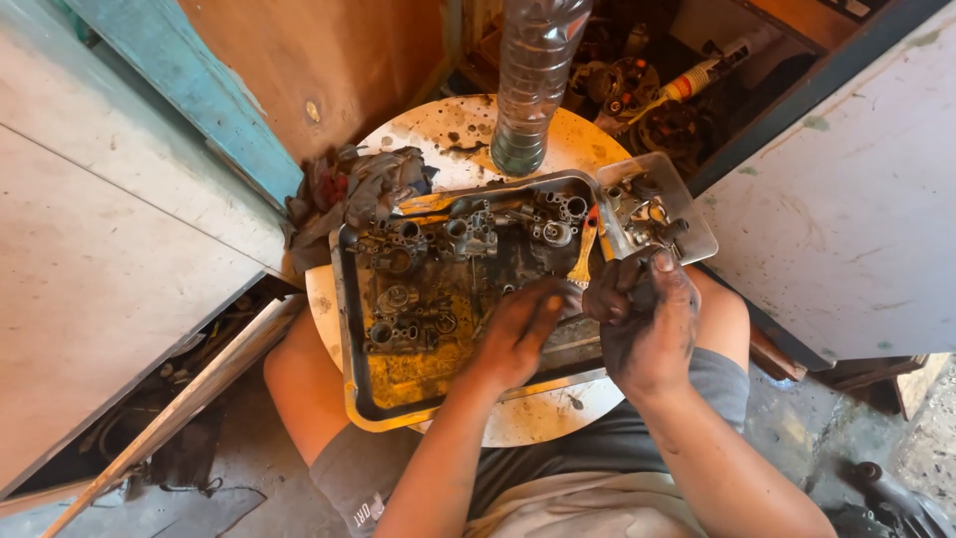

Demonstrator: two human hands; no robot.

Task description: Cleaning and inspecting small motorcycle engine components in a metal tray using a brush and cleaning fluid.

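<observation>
A metal tray (349,329) with a yellow-stained floor sits on a round white stool top and holds several grimy carburetor bodies (468,237). My left hand (516,329) reaches over the tray's right half, fingers curled down onto a small metal part I cannot make out. My right hand (647,319), black with grease, is closed around a small dark part just right of the tray. A brush with a yellow handle (586,251) lies on the tray's right side.
A smaller metal tray (697,234) with small parts rests at the right. A tall clear plastic bottle (531,80) stands behind the trays. Dirty rags (349,194) lie at the left. Boards flank both sides; more engine parts (647,100) lie behind.
</observation>
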